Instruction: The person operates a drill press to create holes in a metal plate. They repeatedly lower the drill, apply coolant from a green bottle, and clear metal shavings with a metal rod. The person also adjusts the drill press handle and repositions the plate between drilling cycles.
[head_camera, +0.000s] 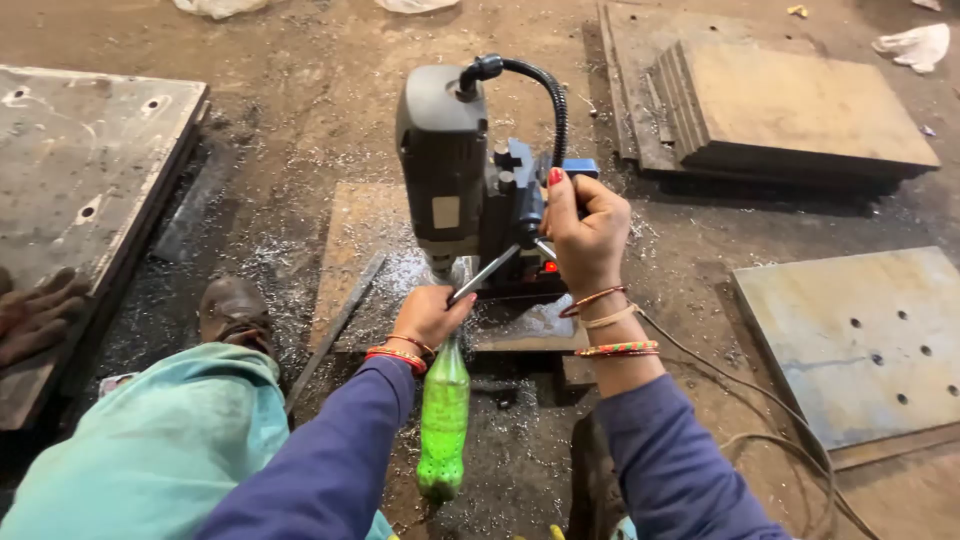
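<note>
- At the centre of the workshop floor (300, 90), a grey magnetic drill press (470, 170) stands upright on a rusty steel plate (365, 230).
- The right hand (585, 230) is closed around the drill's feed handle (490, 272), a thin metal spoke that slants down to the left; its grip is tight on the hub end.
- The left hand (430, 315) holds a green plastic bottle (443, 420) by the neck, fingers wrapped narrow around it, just beside the lower end of the spoke.
- The bottle points neck-first toward the drill bit area, its base toward the camera, tilted over the plate's near edge.
- Bright metal shavings (410, 270) lie scattered on the plate around the drill base.
- A black flexible cable (545, 90) arcs from the top of the motor down behind the body.
- Both wrists wear coloured bangles; the sleeves are dark blue.
- A brown shoe (232, 312) rests on the floor left of the plate.
- Drilled steel plates (860, 340) lie to the right, a stack of plates (790, 110) farther back, and another plate (80, 170) to the left.
</note>
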